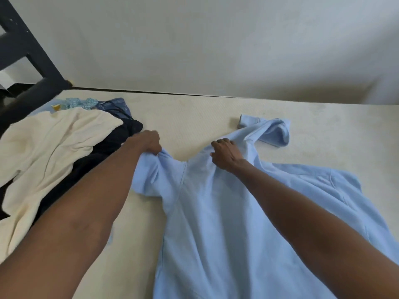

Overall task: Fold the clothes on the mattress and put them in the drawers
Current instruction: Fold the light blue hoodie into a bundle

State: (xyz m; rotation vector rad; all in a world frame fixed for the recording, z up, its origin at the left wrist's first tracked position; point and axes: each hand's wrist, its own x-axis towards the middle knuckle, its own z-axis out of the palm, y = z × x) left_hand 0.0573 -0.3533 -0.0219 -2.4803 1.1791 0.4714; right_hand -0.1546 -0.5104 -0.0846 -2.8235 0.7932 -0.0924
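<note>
Looking down from the head camera, I see a light blue shirt (pixel 216 212) spread across the cream mattress (pixel 194 117), its body running toward me and its collar end pointing to the far wall (pixel 216 39). My left hand (pixel 150 142) has its fingers curled round a bunched fold of the shirt's left sleeve, gripping it at the shoulder. My right hand (pixel 226 153) lies on the shirt near the collar with fingers bent and pinching the cloth there; I cannot tell exactly how much fabric sits between them. One cuffed sleeve (pixel 248 119) lies twisted beyond the right hand, and the rest of the shirt drapes flat to the right. On the left of the mattress sits a pile of unfolded clothes: a cream garment (pixel 49 152) on top, a dark navy garment (pixel 108 147) under it and touching my left forearm, blue jeans (pixel 116 106) and a teal patterned cloth (pixel 79 103) behind. A black bed frame (pixel 23 50) stands in the far left corner.
</note>
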